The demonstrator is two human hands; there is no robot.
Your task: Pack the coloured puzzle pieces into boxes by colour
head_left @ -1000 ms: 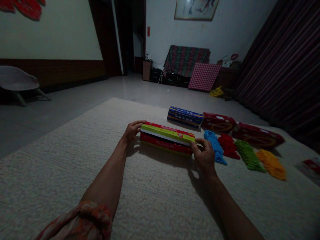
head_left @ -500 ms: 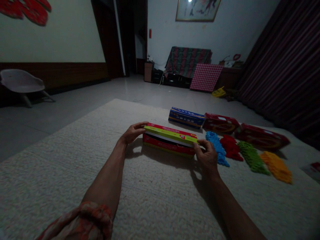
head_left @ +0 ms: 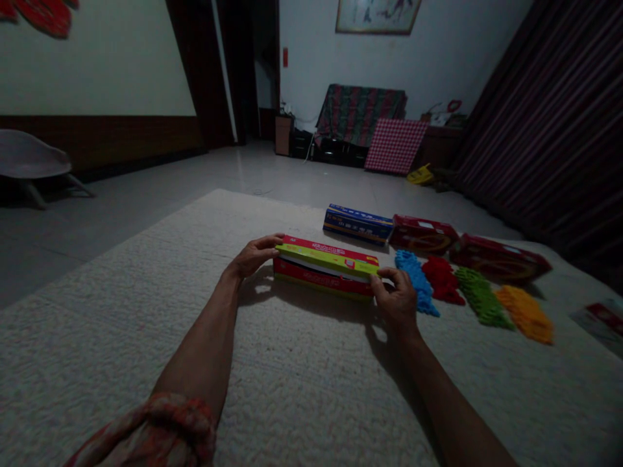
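Observation:
A long red and yellow-green cardboard box [head_left: 325,267] rests on the pale textured mat, its front flap not fully closed, with a narrow dark and white gap along the front. My left hand [head_left: 254,256] grips its left end, fingers over the top corner. At the right end, my right hand [head_left: 396,295] pinches the box by its front corner, thumb on the front face. Part of each hand's grip is hidden behind the box.
Behind stand a blue box [head_left: 357,224] and two dark red boxes [head_left: 423,235]. Closer on the right lie blue [head_left: 416,282], red [head_left: 442,280], green [head_left: 483,297] and orange [head_left: 525,313] bumpy pieces. A pale chair [head_left: 32,159] stands far left on the tiled floor.
The gap under the box's flap has narrowed, the flap now sitting lower. Both hands stay at the box's ends. The whole view has shifted slightly.

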